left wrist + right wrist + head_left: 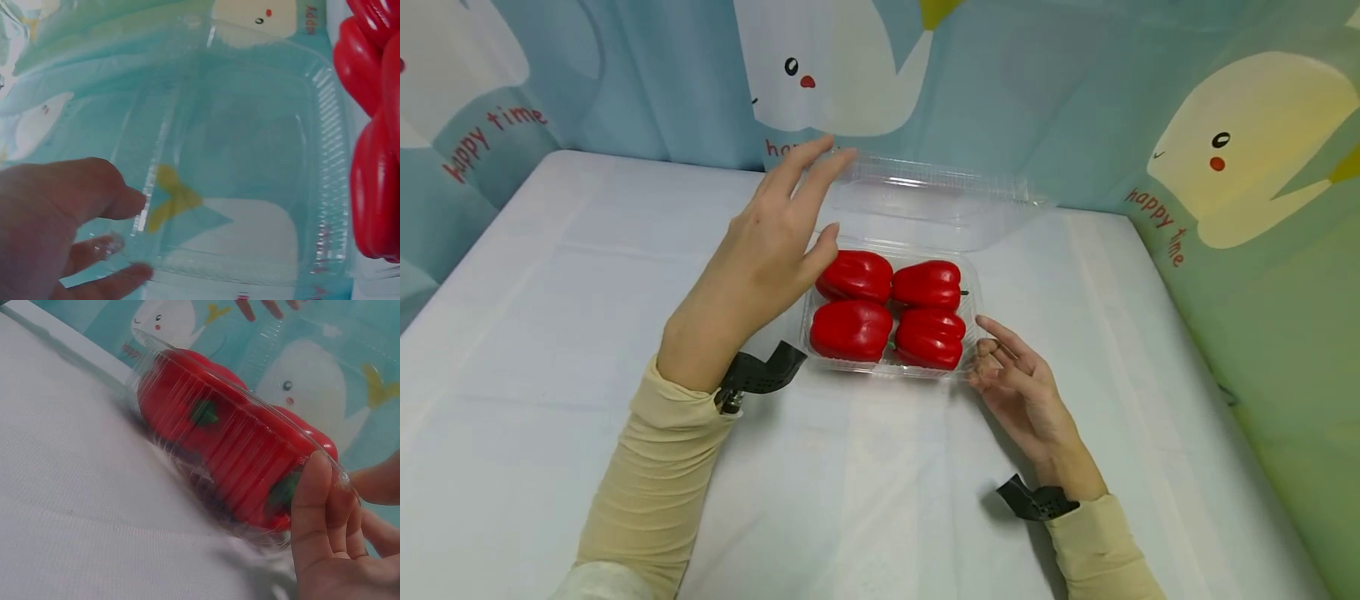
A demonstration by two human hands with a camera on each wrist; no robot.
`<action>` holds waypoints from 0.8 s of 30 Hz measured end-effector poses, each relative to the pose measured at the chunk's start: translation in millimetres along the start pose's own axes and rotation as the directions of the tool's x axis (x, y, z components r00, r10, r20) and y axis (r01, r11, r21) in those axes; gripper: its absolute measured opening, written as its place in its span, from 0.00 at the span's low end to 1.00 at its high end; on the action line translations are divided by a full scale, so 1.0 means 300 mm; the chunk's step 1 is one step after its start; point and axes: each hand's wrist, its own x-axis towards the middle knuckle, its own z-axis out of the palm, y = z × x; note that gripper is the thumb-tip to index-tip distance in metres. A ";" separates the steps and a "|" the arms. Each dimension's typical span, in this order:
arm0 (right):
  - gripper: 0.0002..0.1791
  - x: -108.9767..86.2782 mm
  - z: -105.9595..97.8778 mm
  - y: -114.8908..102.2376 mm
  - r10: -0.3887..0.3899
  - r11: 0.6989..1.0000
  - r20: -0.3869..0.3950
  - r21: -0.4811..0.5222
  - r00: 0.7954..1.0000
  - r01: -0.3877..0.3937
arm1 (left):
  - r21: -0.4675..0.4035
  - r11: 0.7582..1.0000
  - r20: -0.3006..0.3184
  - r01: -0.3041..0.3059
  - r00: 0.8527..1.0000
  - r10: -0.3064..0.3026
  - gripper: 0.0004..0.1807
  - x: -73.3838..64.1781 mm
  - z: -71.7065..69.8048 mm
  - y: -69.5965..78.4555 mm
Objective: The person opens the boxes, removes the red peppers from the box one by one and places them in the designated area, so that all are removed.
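A clear plastic clamshell container (917,372) lies on the table, holding several red bell peppers (852,331), some with green stems (204,413). Its transparent lid (244,125) stands raised at the back. My left hand (767,250) is at the lid's left side, thumb and fingers spread apart. In the left wrist view its fingertips come close to the lid's edge and corner; whether they touch is hard to tell. The right hand (1026,392) holds the container's front right corner, fingers curled at the rim, as the right wrist view shows.
A white cloth (880,500) covers the table. Behind and beside it hangs a blue-green curtain (1045,83) printed with whales, close behind the raised lid. Each wrist wears a black strap mount (767,372).
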 end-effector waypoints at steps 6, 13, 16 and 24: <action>0.34 0.000 0.000 -0.002 -0.003 1.000 0.012 0.020 1.000 0.003 | -0.127 0.992 -0.055 -0.018 0.998 0.011 0.34 0.018 0.035 -0.046; 0.34 0.002 -0.006 -0.001 0.000 1.000 0.014 0.028 1.000 0.000 | -0.349 0.917 0.043 0.196 0.980 -0.193 0.40 0.023 0.098 -0.135; 0.34 0.002 -0.008 -0.002 -0.002 1.000 0.012 0.031 1.000 0.001 | -0.383 0.881 0.131 0.277 0.961 -0.245 0.40 0.022 0.118 -0.165; 0.33 0.003 -0.010 -0.001 -0.007 0.999 0.012 0.042 1.000 0.006 | -0.416 0.795 0.287 0.442 0.893 -0.347 0.39 0.003 0.153 -0.226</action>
